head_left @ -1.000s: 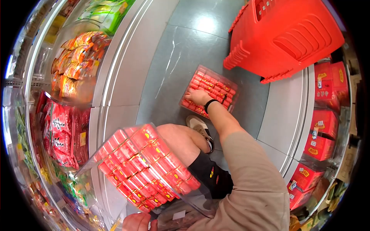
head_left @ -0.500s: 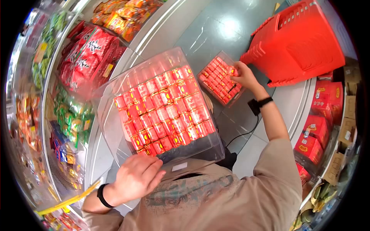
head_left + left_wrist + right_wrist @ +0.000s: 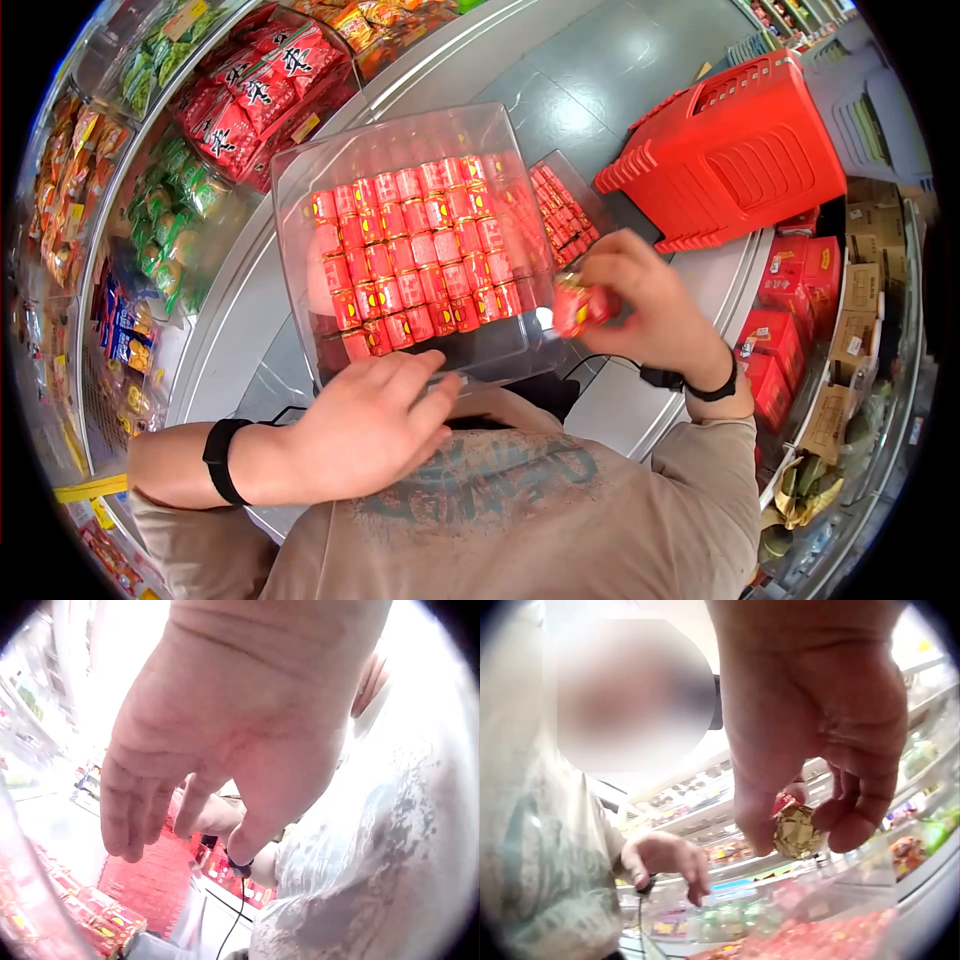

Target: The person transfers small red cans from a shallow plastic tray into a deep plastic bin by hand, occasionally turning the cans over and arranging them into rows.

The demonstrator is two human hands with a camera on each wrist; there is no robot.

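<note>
Grey floor (image 3: 588, 75) beyond red rolls (image 3: 577, 306) in right hand (image 3: 652, 305)

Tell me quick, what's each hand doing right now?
Left hand: open, holding nothing.
Right hand: closed, fingers and thumb pinching red-and-gold wrapped goods.

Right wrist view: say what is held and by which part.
The right hand pinches at least one red-wrapped roll by its gold foil end, between thumb and fingers.
</note>
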